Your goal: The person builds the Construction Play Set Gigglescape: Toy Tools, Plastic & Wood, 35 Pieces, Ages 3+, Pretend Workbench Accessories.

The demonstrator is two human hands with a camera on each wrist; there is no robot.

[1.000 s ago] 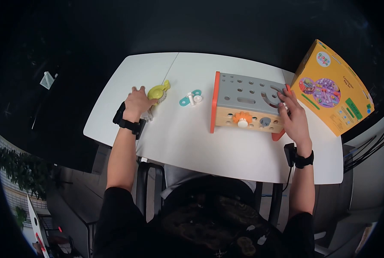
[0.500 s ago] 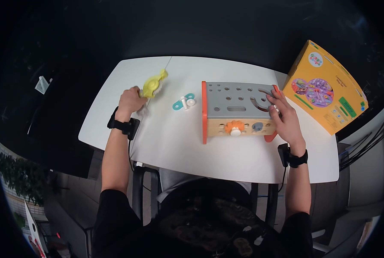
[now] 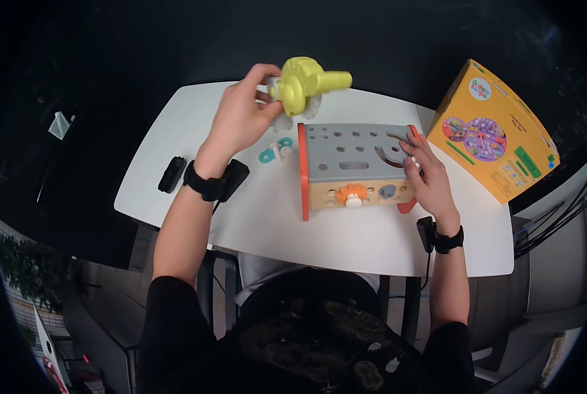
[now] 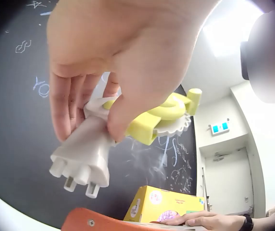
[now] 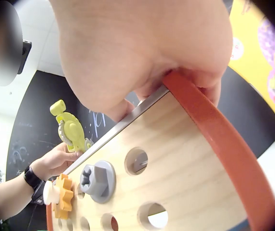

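Yellow-green toy [image 3: 297, 88] had just come up off the worktop [image 3: 260, 230] to upper centre of frame, left hand [image 3: 241, 111] gripping its pale-grey handle [image 4: 87, 144], so lift looked done; right hand [image 3: 431, 184] lay relaxed on the peg box [image 3: 336, 157].
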